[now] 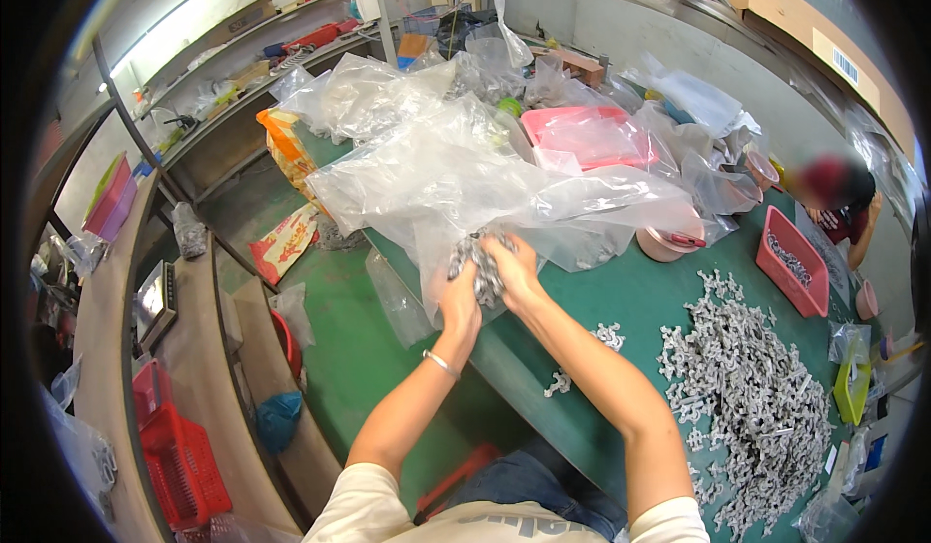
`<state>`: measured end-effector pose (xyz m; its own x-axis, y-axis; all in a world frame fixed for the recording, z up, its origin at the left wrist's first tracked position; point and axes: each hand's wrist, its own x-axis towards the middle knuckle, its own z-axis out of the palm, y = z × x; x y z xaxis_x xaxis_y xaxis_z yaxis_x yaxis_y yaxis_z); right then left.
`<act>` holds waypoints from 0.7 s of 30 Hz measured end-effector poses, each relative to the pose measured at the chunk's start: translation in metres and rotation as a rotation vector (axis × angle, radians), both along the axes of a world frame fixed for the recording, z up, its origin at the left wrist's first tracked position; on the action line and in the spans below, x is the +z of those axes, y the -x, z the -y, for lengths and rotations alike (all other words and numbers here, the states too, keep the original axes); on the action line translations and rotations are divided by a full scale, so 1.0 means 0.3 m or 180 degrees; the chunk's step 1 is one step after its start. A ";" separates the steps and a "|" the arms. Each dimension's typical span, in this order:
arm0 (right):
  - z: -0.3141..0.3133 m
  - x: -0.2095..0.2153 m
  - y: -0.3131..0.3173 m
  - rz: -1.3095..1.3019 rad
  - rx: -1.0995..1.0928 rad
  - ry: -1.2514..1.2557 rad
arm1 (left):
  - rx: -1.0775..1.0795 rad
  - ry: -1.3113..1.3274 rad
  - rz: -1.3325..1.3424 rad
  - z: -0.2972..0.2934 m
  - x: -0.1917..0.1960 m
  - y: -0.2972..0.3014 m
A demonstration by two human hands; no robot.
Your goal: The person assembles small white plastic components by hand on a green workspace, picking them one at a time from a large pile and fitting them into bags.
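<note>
Grey clips (pixel 482 264): a bunched handful, held between both hands at the near edge of the table (pixel 621 301), just at the mouth of the clear bag (pixel 485 179). Bunch long axis roughly vertical in the view, running from the wrists up toward the bag. Bag directly beyond the fingertips, spreading away and to both sides; film draped over the knuckles, so exact lip of the opening not resolvable.

Left hand (pixel 462 296): cupped against the left side of the bunch, fingers curled around it, bracelet at the wrist. Right hand (pixel 514 270): closed over the top and right side, slightly farther forward, hence nearer the bag. Hands pressed toward each other with the clips between; no gap visible.

Outward from the hands: a few stray clips (pixel 582 359) on the table just right of the right forearm. Large loose pile (pixel 747 398) well to the right. Pink tray (pixel 793 264) with more grey parts beyond the pile, far right. Pink bin (pixel 590 136) under plastic film behind the bag. Another person (pixel 842 194) seated at the far right corner, hands not clearly seen. Red crate (pixel 179 456) low at left, well apart from the table.
</note>
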<state>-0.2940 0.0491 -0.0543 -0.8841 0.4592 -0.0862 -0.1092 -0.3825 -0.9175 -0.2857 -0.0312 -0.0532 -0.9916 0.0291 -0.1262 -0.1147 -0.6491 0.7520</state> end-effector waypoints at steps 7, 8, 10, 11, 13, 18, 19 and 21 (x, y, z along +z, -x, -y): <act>-0.126 0.027 0.323 -0.1159 0.0529 -0.0946 | 0.0505 0.1913 -0.1854 0.008 0.031 0.316; -0.055 0.085 0.258 -0.1001 0.1232 -0.0900 | 0.0558 0.2716 -0.2020 0.109 0.010 0.343; -0.072 0.137 0.143 -0.0804 0.1785 -0.0973 | 0.0580 0.3158 -0.2089 0.106 -0.021 0.338; -0.116 0.100 0.084 -0.0271 0.1759 -0.1370 | 0.0503 0.2945 -0.1875 0.040 -0.019 0.258; -0.189 0.117 -0.075 0.0030 0.2327 -0.1800 | -0.0374 0.2582 -0.1310 0.023 0.053 0.037; -0.374 0.107 -0.448 0.0291 0.2144 -0.2218 | -0.1535 0.2886 -0.2878 0.076 -0.090 -0.315; -0.392 0.093 -0.518 0.0467 0.1757 -0.2284 | -0.1852 0.3078 -0.2852 0.078 -0.116 -0.379; -0.430 0.005 -0.601 0.0153 0.1276 -0.3902 | -0.2115 0.4011 -0.3557 0.074 -0.112 -0.438</act>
<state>-0.1138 0.1781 -0.0529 -0.9857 -0.0344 0.1652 -0.1406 0.7092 -0.6908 -0.1542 -0.0534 -0.0867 -0.4796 0.8375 0.2621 0.7605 0.2477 0.6002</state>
